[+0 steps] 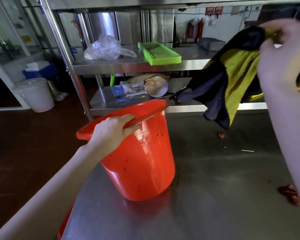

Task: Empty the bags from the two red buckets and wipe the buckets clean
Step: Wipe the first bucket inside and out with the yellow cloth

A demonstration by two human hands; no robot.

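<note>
where the bucket sits: red bucket (139,158), smooth glossy plastic speckled with grime, tilted at the near-left edge of the steel table (215,196).
left hand (111,132): curled round its rim.
right hand (280,54): raised far right, pinching a soft yellow-and-navy cloth (235,75).
risk: one-handed hold may let it slip off the edge.

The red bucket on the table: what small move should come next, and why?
Probably lower the cloth, held up in the right hand, onto the outer wall of the bucket and wipe. The left hand grips the rim, and dark specks dot the wall.
</note>
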